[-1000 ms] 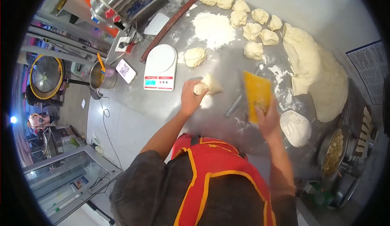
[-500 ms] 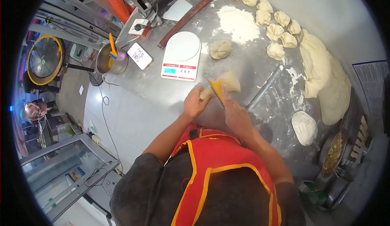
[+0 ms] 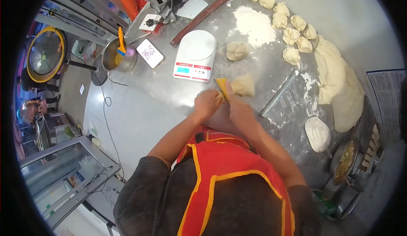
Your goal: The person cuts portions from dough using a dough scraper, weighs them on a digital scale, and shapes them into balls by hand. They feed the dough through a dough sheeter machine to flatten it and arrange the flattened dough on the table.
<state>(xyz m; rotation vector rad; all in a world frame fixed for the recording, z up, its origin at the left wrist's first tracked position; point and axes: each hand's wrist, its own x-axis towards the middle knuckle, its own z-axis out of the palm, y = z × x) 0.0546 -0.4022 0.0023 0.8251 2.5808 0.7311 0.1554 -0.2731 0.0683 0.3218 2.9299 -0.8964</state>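
Note:
My right hand (image 3: 242,111) grips a yellow dough scraper (image 3: 221,85), its index finger stretched along it. Close against the scraper's right side lies a pale piece of dough (image 3: 243,85). My left hand (image 3: 207,103) is closed on a small bit of dough at the scraper's left side, mostly hidden by the fingers. A white kitchen scale (image 3: 195,56) with a lit blue display stands just beyond my left hand. To its right a single lump of dough (image 3: 237,51) rests on the metal worktop (image 3: 263,73).
Several dough lumps (image 3: 291,35) line the back right beside a large dough slab (image 3: 339,83). A metal rod (image 3: 277,93), spilled flour (image 3: 254,26) and a floury white scoop-like item (image 3: 317,134) lie around. Left are a phone-like QR card (image 3: 149,54) and a pot (image 3: 111,57).
The scraper and my right hand have shifted slightly left and up. My left hand has closed further over its end of the dough, which now shows less. The view has shifted slightly.

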